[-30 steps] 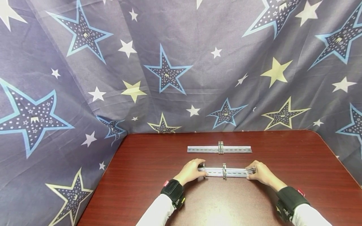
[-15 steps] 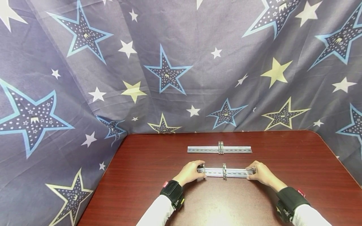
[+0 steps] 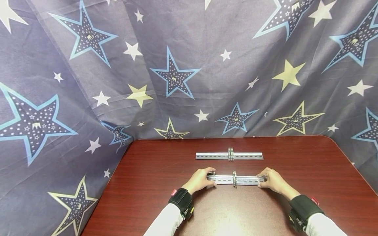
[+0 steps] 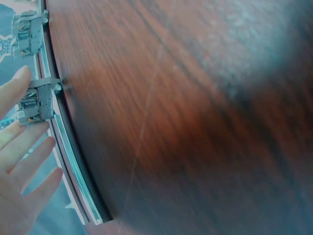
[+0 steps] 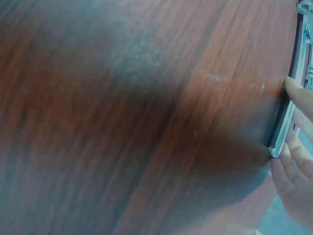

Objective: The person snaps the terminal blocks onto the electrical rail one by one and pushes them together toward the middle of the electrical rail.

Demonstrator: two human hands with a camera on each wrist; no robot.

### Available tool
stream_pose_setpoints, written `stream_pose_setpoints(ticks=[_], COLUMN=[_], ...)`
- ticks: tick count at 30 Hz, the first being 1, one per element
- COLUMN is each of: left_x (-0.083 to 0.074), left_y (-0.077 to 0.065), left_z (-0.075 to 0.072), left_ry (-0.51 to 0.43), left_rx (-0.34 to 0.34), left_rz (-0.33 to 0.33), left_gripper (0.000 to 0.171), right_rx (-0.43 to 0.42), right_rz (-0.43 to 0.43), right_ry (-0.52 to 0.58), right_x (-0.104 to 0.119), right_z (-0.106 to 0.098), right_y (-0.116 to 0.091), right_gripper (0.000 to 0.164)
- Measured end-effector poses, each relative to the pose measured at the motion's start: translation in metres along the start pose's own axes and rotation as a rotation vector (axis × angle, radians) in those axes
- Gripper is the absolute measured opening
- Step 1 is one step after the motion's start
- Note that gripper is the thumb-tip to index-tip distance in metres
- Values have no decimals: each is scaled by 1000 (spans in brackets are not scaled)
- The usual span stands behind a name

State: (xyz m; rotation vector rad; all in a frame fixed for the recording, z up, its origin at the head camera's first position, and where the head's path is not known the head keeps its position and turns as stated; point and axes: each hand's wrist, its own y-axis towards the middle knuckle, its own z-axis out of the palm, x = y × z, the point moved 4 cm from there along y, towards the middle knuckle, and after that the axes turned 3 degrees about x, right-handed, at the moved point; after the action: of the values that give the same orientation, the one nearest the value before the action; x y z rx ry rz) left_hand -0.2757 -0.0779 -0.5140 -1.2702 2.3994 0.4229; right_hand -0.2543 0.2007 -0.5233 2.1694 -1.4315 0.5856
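A slotted metal DIN rail (image 3: 246, 180) lies across the table between both hands. My left hand (image 3: 198, 179) pinches a grey terminal block (image 4: 38, 103) near the rail's left end, thumb on one side and fingers on the other. Past the thumb, a second terminal block (image 4: 28, 35) sits on the rail; in the head view this middle block (image 3: 234, 178) stands upright across it. My right hand (image 3: 273, 180) grips the rail's right end, with the thumb (image 5: 299, 95) along the near edge and the fingers behind. The palm sides are hidden in the head view.
Behind, parallel to the first, lies another DIN rail (image 3: 211, 156) with terminal blocks (image 3: 230, 154) grouped near its middle. The dark red wooden table (image 3: 159, 160) meets a star-patterned cloth (image 3: 183, 108) at its back and left edges.
Over the last half second my left hand and the block it pinches have shifted slightly right along the rail. My right hand and the rear rail stay put.
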Motion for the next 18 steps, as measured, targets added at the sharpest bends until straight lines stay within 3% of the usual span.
stream_pose_setpoints(ticks=[12, 18], left_x=[-11, -15], left_y=[4, 8], left_z=[5, 7], left_ry=[-4, 8], left_rx=[-14, -11], left_rz=[38, 24], left_gripper=[50, 50], right_rx=[11, -10], right_rz=[3, -6], right_ry=[-5, -4], right_x=[0, -2], right_z=[1, 2], right_y=[0, 1], right_gripper=[30, 30])
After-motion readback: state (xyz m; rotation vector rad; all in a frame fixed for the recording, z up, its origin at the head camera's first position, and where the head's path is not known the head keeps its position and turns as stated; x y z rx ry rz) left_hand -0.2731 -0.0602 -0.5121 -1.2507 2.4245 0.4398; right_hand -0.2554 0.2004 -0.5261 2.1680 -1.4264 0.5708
